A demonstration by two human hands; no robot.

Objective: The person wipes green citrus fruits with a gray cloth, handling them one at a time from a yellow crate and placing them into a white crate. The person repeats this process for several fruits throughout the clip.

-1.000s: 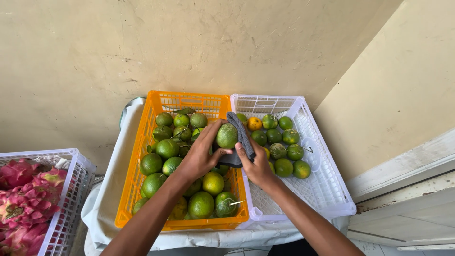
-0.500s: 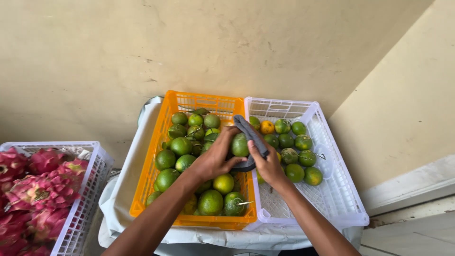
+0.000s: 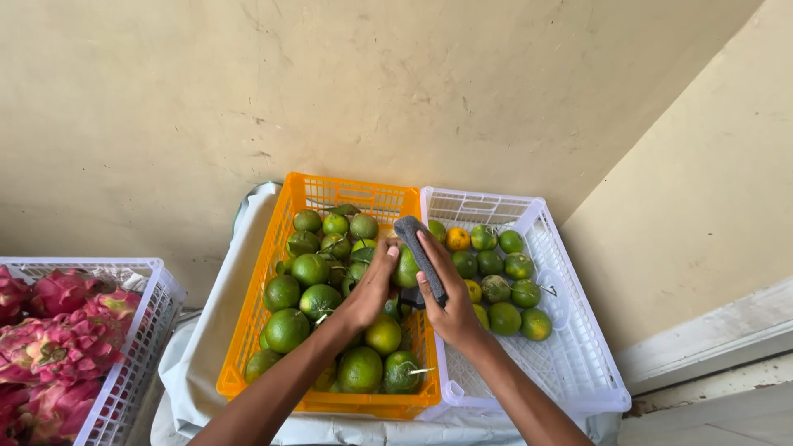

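My left hand point(image 3: 370, 291) holds a green citrus fruit point(image 3: 405, 269) over the seam between two crates. My right hand point(image 3: 447, 297) presses a dark grey sponge pad point(image 3: 419, 254) against that fruit's right side. Below the left hand is an orange plastic crate point(image 3: 269, 255) piled with green citrus fruits point(image 3: 310, 269). Under the right hand stands a white plastic crate point(image 3: 578, 347) with smaller green and a few yellow-orange citrus fruits point(image 3: 496, 288) at its far end.
Both crates rest on a white cloth point(image 3: 216, 314) over a table against a beige wall. At the left a white basket point(image 3: 142, 347) holds pink dragon fruits point(image 3: 58, 330). A white ledge point(image 3: 710, 343) runs at the lower right.
The view has shifted so the crates sit further right and higher. Both hands stay on the same fruit, with the sponge still against it.
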